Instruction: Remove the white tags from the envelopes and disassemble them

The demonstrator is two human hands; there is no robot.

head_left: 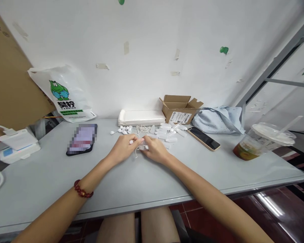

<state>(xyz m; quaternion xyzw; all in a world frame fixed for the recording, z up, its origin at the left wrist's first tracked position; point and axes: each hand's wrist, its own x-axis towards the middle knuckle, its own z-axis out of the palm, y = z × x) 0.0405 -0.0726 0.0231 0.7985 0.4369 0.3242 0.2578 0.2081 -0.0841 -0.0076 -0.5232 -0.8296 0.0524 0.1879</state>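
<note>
My left hand (123,147) and my right hand (155,149) meet above the middle of the table, fingers closed in a pinch. Between the fingertips is a small clear plastic piece (142,147), partly covered by them. A thin white cord (136,155) dangles below it. A small white part (131,142) shows at my left fingers; its kind is hard to tell. Just beyond the hands lie several white teardrop-shaped pieces (125,129), a tangle of white cords (142,129) and, toward the right, a scattered pile of clear plastic sleeves (171,133).
Behind the pile stand a stack of white trays (142,117) and an open cardboard box (178,111). Phones lie left (82,139) and right (205,139). A tilted drink cup (263,140), a blue cloth bag (219,118), a white plastic bag (63,94) and a charger (19,143) surround them.
</note>
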